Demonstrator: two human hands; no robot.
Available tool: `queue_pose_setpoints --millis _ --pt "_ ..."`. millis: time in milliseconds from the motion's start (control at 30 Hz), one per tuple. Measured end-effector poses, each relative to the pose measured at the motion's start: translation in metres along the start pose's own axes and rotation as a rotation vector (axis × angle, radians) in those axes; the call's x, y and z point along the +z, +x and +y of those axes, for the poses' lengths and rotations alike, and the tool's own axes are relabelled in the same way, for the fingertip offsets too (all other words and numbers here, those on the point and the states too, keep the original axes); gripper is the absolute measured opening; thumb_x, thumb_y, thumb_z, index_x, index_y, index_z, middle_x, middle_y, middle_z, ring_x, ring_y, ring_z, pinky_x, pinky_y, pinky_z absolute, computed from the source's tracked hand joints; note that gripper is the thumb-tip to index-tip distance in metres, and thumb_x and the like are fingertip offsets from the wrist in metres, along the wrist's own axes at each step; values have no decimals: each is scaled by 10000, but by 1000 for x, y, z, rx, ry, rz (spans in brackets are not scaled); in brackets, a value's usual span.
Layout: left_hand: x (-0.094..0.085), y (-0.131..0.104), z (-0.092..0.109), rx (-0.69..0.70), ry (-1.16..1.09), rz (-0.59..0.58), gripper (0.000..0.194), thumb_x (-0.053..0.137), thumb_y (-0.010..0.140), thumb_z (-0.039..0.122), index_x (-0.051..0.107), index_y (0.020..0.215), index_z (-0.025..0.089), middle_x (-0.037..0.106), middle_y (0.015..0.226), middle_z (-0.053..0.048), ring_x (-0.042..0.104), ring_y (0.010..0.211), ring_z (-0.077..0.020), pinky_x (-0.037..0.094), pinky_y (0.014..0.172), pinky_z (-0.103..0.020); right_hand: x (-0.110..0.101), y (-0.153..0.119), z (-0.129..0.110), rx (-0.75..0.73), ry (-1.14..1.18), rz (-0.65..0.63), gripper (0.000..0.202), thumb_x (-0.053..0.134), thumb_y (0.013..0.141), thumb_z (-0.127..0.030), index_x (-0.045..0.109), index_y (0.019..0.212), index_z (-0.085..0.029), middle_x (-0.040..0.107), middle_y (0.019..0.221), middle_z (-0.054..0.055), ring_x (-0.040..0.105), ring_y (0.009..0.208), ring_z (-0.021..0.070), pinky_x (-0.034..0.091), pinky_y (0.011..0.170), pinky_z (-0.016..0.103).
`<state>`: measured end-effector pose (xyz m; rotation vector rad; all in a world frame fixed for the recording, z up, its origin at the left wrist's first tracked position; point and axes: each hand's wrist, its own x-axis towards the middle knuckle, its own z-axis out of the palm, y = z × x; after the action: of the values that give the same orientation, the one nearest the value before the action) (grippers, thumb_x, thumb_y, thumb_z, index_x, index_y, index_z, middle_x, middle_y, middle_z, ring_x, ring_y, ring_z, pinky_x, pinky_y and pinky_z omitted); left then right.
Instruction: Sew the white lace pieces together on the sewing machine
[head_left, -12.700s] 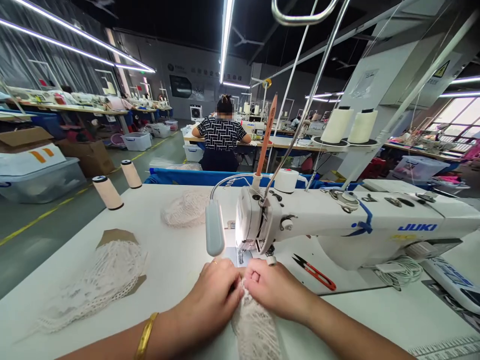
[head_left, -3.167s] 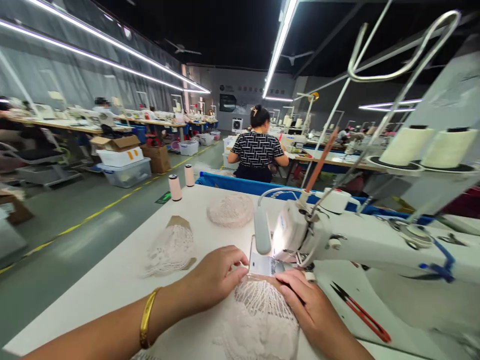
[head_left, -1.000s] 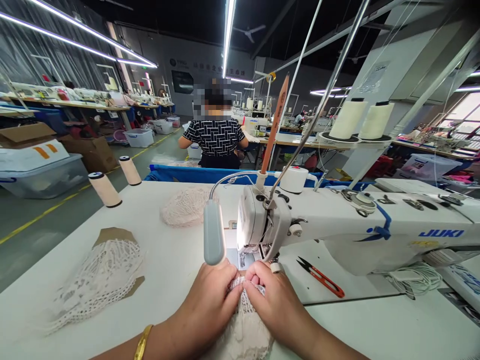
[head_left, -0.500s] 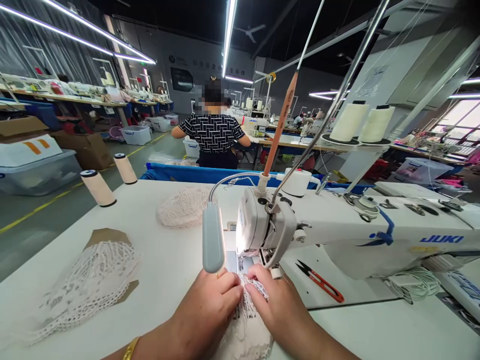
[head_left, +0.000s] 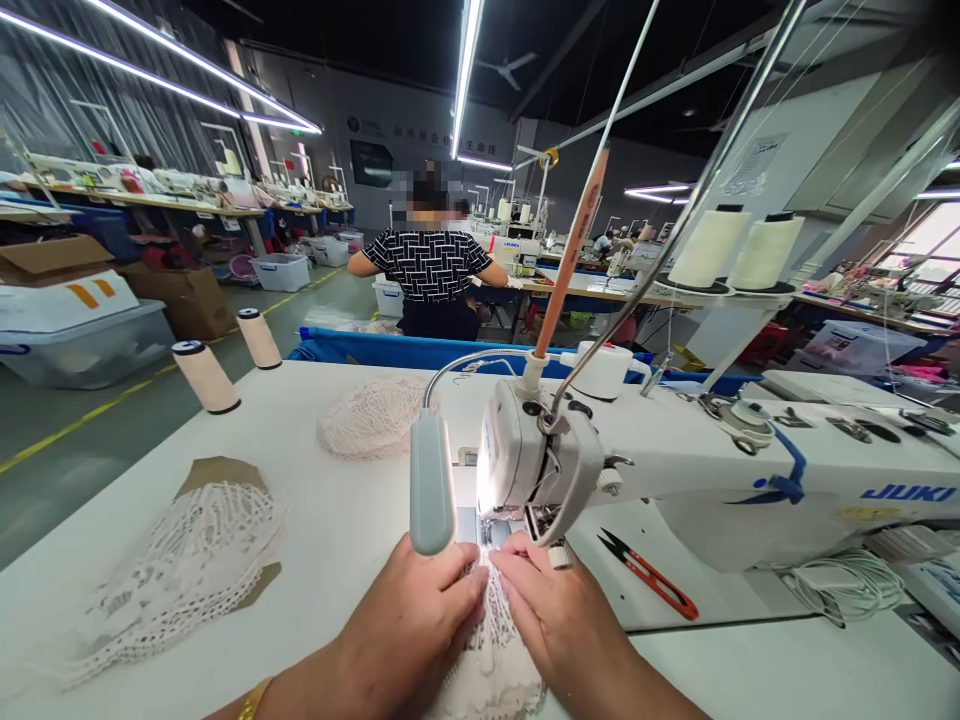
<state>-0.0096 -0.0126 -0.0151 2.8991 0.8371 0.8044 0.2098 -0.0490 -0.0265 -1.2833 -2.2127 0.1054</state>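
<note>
White lace fabric [head_left: 493,640] runs from the front edge up to the needle area of a white sewing machine [head_left: 517,440]. My left hand [head_left: 420,610] pinches the lace's left side, its fingertips partly behind the grey lamp [head_left: 433,485]. On the right side of the same lace, my right hand [head_left: 559,610] holds it between thumb and fingers, close below the presser foot. Both hands' fingertips nearly meet just in front of the foot. Another lace piece [head_left: 187,550] lies over brown card on the left, and a lace pile [head_left: 371,418] rests behind the lamp.
Orange-handled thread snips [head_left: 651,575] lie right of my right hand. Two thread cones [head_left: 206,377] stand at the table's left edge. A coiled cable [head_left: 847,588] sits under the machine arm. A person [head_left: 431,260] sits beyond the blue cloth [head_left: 360,345], back turned.
My right hand's thumb and fingers have closed together on the lace near the foot. The camera view has shifted slightly, so the machine appears farther right.
</note>
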Motion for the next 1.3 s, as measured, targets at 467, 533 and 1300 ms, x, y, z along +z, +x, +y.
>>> queue_pose_setpoints --millis 467,533,1300 --pt "6 4 -7 -37 -23 12 226 534 985 87 738 1032 171 812 1114 -116 771 963 -334 631 826 -530 2 3 2 48 -86 45 282 471 1030 -92 729 1025 -205 748 1099 125 689 1030 299 585 849 411" --pt "6 4 -7 -35 -23 20 228 534 981 84 737 1034 171 815 1115 -113 770 956 -330 626 831 -530 2 4 2 49 -92 55 275 477 1026 -91 723 1017 -212 756 1103 120 693 1030 302 587 845 413" --pt "-23 -15 8 -67 -147 -179 245 811 763 212 630 927 238 705 1175 -75 658 1058 -321 550 900 -429 -49 -10 -1 -142 64 -255 234 858 922 -251 687 1076 -294 738 1367 23 710 1190 285 622 950 378"
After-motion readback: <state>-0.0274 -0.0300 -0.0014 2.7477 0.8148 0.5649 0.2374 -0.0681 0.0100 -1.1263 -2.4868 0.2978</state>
